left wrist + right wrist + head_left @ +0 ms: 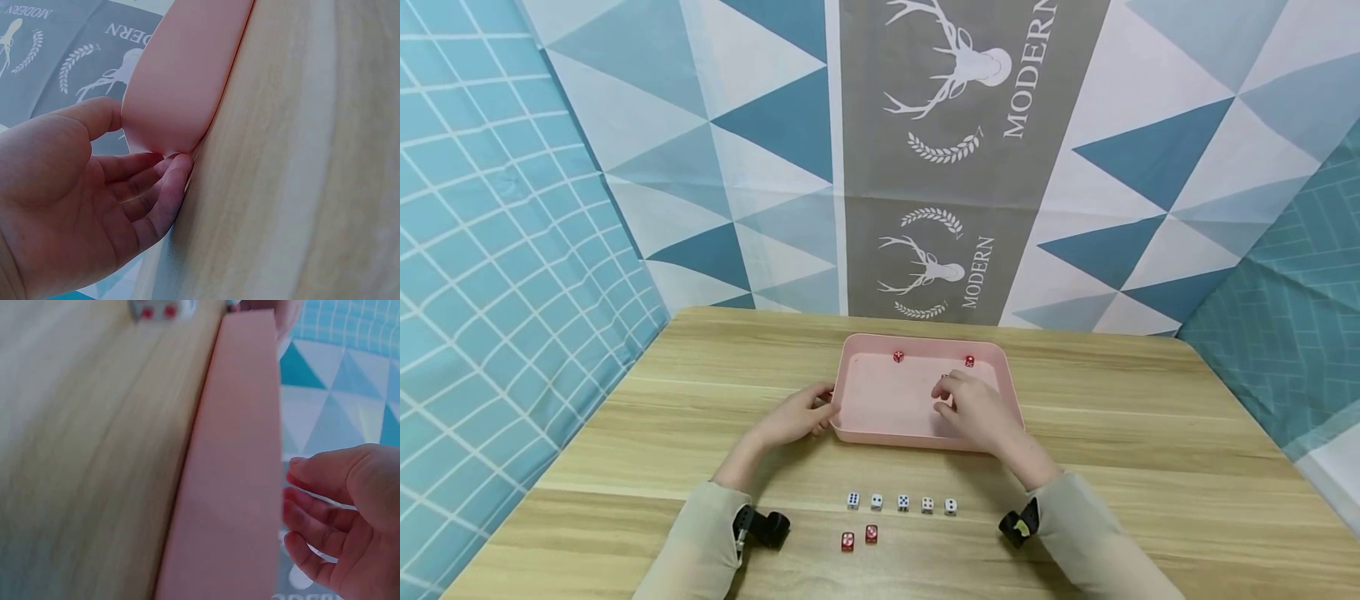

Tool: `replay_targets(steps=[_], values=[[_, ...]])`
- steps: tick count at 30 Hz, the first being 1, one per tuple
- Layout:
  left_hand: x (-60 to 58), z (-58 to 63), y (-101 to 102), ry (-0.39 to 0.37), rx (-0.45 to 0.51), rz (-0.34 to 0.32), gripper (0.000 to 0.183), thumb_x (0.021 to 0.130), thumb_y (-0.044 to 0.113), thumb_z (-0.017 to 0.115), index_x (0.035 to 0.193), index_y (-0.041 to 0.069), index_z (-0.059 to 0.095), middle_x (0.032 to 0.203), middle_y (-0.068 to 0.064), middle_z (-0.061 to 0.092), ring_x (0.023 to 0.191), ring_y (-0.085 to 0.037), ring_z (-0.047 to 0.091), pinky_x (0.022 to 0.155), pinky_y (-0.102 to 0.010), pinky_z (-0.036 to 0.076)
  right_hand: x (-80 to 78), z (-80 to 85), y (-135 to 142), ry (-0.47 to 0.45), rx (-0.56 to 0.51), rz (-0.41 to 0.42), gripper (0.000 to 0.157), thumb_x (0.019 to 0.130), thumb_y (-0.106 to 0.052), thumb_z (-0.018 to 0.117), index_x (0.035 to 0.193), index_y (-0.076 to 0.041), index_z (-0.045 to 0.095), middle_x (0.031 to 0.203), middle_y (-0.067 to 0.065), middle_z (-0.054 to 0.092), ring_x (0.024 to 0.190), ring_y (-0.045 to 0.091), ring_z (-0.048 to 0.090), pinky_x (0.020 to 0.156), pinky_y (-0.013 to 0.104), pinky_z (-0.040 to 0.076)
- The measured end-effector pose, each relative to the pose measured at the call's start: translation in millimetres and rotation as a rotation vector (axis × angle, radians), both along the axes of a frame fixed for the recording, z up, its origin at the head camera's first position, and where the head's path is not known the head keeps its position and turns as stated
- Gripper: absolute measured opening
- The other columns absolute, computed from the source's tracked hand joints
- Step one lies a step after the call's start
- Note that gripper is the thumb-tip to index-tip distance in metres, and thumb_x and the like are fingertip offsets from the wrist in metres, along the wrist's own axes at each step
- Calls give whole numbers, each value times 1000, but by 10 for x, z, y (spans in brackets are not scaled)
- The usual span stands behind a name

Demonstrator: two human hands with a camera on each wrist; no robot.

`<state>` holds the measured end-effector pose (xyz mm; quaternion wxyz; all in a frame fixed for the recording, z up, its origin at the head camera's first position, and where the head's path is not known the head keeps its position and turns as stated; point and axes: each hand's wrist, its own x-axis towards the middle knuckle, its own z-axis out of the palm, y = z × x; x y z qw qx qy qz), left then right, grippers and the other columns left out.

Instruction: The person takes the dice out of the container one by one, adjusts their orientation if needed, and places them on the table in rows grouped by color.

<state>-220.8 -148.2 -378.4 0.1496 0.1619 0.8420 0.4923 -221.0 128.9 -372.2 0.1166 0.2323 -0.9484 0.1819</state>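
A shallow pink tray point(887, 392) lies on the wooden table. My left hand point(796, 414) grips its near left corner; in the left wrist view the thumb touches the rim and the fingers point(147, 194) bend against the wall and lower edge. Over the tray's right part hovers my right hand point(977, 408), fingers loosely bent, thumb apart, nothing seen between them. One red die point(898, 356) and another red die point(969, 361) sit near the tray's back wall. A third, at the right fingertips, is mostly hidden by them.
Several white dice stand in a row before the tray, one white die point(903, 502) in its middle. Closer to me are two more red dice, a left one point(847, 542) and a right one point(871, 533). A patterned cloth point(767, 150) hangs behind the table point(1112, 417).
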Motion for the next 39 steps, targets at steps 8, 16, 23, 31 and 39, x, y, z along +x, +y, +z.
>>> replay_targets(steps=[8,16,23,31,39], values=[[-56,-84,-21,6,-6,-1,45,94,12,45,132,-10,34,106,-20,51,70,-19,50,61,-28,45,-187,-131,90,-34,32,-59,19,84,-14,62,99,-4,64,103,8,59,97,24,57,87,39,45],[-185,-288,-64,6,2,14,46,94,16,47,133,-5,35,106,-17,51,68,-16,50,58,-25,44,-298,-230,127,-14,79,-43,26,88,-16,57,109,-1,62,116,15,56,109,31,52,95,45,40],[-193,-298,-72,9,-9,3,45,94,16,47,133,-4,36,106,-17,51,68,-15,50,58,-24,43,-364,-252,136,-90,112,-51,33,88,-13,56,119,-2,58,125,18,51,117,34,46,100,47,35],[-207,-313,-65,16,-15,12,44,94,17,47,132,-4,37,102,-15,52,67,-15,50,57,-24,43,-398,-257,144,-135,77,-58,32,84,-9,60,115,-1,60,116,15,58,111,30,52,98,42,38],[-74,-105,-19,13,-12,-3,43,94,11,45,131,-10,36,103,-20,52,69,-20,51,60,-28,44,-417,-237,141,-181,9,-92,16,78,-2,63,93,-6,65,91,6,64,90,22,58,84,38,47]])
